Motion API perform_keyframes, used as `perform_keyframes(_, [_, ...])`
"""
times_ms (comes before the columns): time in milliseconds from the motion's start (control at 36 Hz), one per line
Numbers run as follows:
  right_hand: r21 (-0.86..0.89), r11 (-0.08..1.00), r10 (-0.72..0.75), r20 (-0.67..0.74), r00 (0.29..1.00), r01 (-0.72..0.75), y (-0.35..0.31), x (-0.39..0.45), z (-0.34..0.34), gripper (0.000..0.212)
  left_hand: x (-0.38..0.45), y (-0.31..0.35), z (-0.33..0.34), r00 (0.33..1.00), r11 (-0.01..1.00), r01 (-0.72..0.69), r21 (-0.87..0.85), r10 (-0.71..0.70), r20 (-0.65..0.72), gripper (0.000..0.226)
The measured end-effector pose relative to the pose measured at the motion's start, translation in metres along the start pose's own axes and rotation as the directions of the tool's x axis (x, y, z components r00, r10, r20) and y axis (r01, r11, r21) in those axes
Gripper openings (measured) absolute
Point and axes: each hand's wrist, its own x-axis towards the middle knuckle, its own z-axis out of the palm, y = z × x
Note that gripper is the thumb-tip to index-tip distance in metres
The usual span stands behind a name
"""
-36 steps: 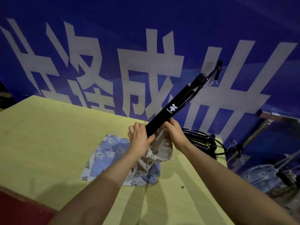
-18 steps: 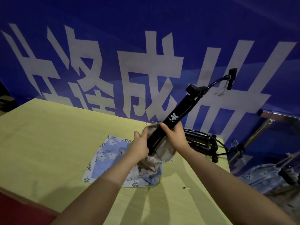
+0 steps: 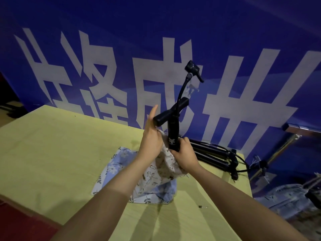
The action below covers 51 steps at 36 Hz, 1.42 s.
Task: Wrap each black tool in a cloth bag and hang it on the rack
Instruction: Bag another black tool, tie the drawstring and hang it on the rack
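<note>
A black pump-like tool point(image 3: 173, 134) with a T-handle and a curved hose stands nearly upright, its lower end sunk in a beige printed cloth bag point(image 3: 166, 164). My right hand point(image 3: 185, 156) grips the tool's barrel together with the bag's rim. My left hand point(image 3: 152, 136) is at the bag's opening on the left; its fingers point straight up beside the handle. The bag rests on a blue floral cloth bag point(image 3: 119, 164) lying flat on the yellow table point(image 3: 60, 148).
More black tools with hoses point(image 3: 215, 155) lie at the table's back right edge. A small pin point(image 3: 203, 206) lies on the table near my right forearm. A metal rack bar point(image 3: 281, 148) and a filled floral bag point(image 3: 286, 197) are at the right. A blue banner stands behind.
The tool swung from a rightward lean to nearly upright and slid deeper into the beige bag. My left hand's fingers straightened upward.
</note>
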Motion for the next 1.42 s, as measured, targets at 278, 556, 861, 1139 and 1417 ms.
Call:
perform_keyframes(278, [-0.092,0.995,0.036,0.101,0.994,-0.026,0.005,-0.002,0.01,0.044,-0.013,-0.008,-0.009,0.987,0.994,-0.103,-0.028,0.106,0.121,0.075])
perform_keyframes(556, [-0.084,0.995,0.072,0.184,0.98,-0.057,0.014,0.005,0.005,0.052,-0.005,-0.021,-0.012,0.908,0.924,-0.309,0.224,0.217,0.358,0.086])
perform_keyframes(861, [-0.099,0.992,0.084,0.024,0.996,-0.081,0.027,0.008,-0.013,0.027,0.01,-0.011,-0.008,0.943,0.955,-0.219,0.2,0.155,0.295,0.068])
perform_keyframes(1139, [0.02,0.995,0.102,-0.056,0.993,-0.101,0.028,0.006,-0.025,0.019,0.007,-0.002,-0.008,0.964,0.996,-0.07,0.049,0.055,0.26,0.06])
perform_keyframes(1417, [0.021,0.999,0.043,-0.081,0.996,-0.041,0.024,0.004,-0.03,0.017,0.005,0.015,-0.011,0.997,0.971,-0.078,0.227,0.07,0.045,0.029])
